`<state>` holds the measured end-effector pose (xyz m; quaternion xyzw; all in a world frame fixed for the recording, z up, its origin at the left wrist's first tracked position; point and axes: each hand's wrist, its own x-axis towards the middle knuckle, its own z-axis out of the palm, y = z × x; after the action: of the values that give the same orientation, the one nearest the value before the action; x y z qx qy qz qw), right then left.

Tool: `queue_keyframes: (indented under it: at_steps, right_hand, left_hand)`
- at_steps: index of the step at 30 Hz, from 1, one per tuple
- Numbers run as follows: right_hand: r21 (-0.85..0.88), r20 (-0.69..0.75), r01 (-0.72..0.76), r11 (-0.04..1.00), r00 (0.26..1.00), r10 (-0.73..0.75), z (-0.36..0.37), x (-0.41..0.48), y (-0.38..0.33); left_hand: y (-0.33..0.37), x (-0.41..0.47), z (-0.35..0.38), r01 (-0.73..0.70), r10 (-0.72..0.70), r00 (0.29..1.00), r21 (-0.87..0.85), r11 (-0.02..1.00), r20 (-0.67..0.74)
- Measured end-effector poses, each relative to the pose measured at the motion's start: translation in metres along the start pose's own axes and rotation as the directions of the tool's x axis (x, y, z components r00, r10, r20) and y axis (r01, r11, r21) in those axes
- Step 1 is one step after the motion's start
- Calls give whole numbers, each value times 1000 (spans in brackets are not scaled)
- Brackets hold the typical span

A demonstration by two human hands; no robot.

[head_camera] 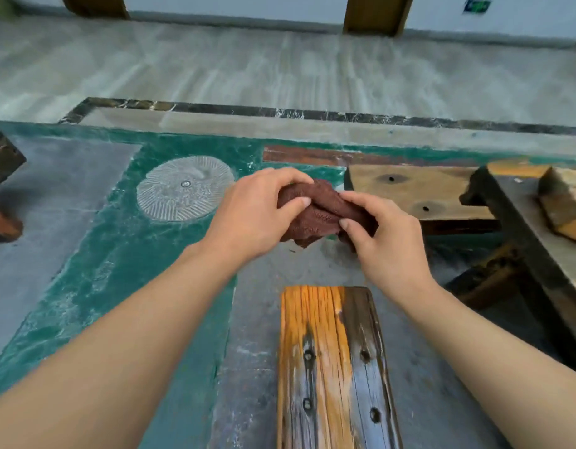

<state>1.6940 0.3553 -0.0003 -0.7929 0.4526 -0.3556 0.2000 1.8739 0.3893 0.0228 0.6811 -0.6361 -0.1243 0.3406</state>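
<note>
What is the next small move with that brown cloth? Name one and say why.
Probably lower the cloth onto the wooden plank nearer the person. Both the left hand and right hand grip it bunched between them, and the plank's surface looks wet and patchy.

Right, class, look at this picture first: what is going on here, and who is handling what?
A person is bunching a reddish-brown cloth between both hands: the left hand curls over its left end, the right hand pinches its right end. The cloth seems lifted clear of the green floor. Nearer the camera is a weathered wooden plank with holes, part orange, part dark. A round ribbed cover sits in the floor to the left; other wooden pieces lie to the right.
</note>
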Motion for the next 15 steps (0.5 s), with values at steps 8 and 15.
queue_keyframes:
  at_steps: [8, 15]
  right_hand:
    - [-81, -152, -36, 996, 988, 23, -74, 57, -161]
    - [-87, -218, -1, 996, 976, -18, -128, 95, -250]
  left_hand:
    - [48, 49, -172, -269, 273, 961, -79, 960, 49]
    - [94, 76, -273, -379, 384, 923, -126, 917, 19]
